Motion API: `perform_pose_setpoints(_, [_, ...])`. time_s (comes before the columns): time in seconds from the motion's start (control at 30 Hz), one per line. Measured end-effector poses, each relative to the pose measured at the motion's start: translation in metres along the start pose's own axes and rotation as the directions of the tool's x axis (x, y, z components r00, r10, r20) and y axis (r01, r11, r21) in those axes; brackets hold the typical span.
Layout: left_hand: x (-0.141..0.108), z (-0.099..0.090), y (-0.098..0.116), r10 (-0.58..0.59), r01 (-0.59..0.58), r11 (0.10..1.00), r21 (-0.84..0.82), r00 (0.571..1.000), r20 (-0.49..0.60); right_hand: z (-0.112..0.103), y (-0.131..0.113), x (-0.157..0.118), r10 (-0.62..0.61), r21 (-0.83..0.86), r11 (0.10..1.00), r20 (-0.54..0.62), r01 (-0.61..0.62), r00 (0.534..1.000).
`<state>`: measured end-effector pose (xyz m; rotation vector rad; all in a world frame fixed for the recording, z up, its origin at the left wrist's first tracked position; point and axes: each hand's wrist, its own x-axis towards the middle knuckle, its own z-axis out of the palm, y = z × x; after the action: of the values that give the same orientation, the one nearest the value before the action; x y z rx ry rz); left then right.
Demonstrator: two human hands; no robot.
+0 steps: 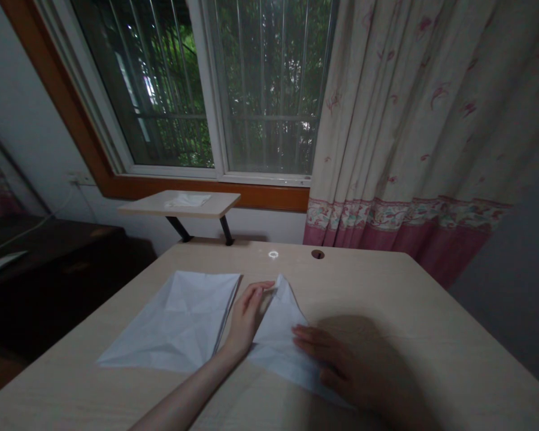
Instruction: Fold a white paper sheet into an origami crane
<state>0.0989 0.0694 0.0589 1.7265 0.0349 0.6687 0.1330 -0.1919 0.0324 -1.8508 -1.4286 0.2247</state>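
Folded cloth (170, 326) left of second cloth (281, 326) on desk (386, 299).

Left hand (248, 317) at upper left edge of right cloth (276, 329), fingers near its narrow tip; right hand (335, 362) on the cloth's right side, fingers extended. Left cloth (175, 323), white, creased, lies flat on desk (381, 293), left of the left hand. Raised shelf (215, 206) at far left of desk bears a small white cloth (189, 200). Behind: barred window (265, 90); floral curtain (399, 120) to its right.
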Motion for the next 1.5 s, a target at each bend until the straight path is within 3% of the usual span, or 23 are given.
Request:
perform_pose_setpoints(0.13, [0.001,-0.001,-0.005,0.092,-0.108,0.983,0.148,0.99,0.11,-0.003,-0.005,0.004,-0.01,-0.024,1.0,0.052,0.011,0.999])
perform_pose_setpoints(0.27, [0.002,-0.003,-0.008,0.199,-0.29,0.911,0.294,0.931,0.305,-0.001,-0.003,0.004,-0.01,-0.088,0.996,0.094,0.019,0.996])
perform_pose_setpoints(0.4, [0.001,-0.003,-0.015,0.245,-0.398,0.836,0.377,0.886,0.393,0.002,0.001,0.001,-0.023,-0.147,0.988,0.101,0.038,0.995])
perform_pose_setpoints(0.53, [0.0,-0.002,-0.022,0.276,-0.551,0.704,0.448,0.794,0.542,0.002,0.0,0.001,-0.028,-0.179,0.983,0.113,0.048,0.993])
perform_pose_setpoints(0.7, [-0.002,-0.001,-0.022,0.211,-0.671,0.543,0.505,0.692,0.691,-0.002,-0.004,0.001,-0.036,-0.191,0.98,0.084,0.051,0.996])
perform_pose_setpoints(0.8, [-0.003,0.0,-0.02,0.2,-0.69,0.511,0.513,0.676,0.71,-0.004,-0.002,0.0,-0.022,-0.214,0.976,0.059,0.034,0.998])
perform_pose_setpoints(1.1, [-0.004,0.0,-0.02,0.166,-0.672,0.469,0.573,0.705,0.69,-0.017,0.0,0.0,0.033,-0.254,0.967,-0.001,-0.032,0.999])
perform_pose_setpoints(1.3, [-0.006,0.003,-0.022,0.193,-0.714,0.48,0.51,0.653,0.733,-0.01,0.004,0.0,0.112,-0.291,0.948,-0.065,-0.126,0.992])
perform_pose_setpoints(1.4, [-0.007,0.003,-0.023,0.159,-0.727,0.472,0.498,0.626,0.764,-0.002,0.009,0.001,0.174,-0.373,0.903,-0.139,-0.215,0.975])
perform_pose_setpoints(1.5, [-0.007,0.004,-0.025,0.11,-0.742,0.454,0.493,0.596,0.795,0.001,0.012,0.001,0.181,-0.45,0.866,-0.127,-0.219,0.975])
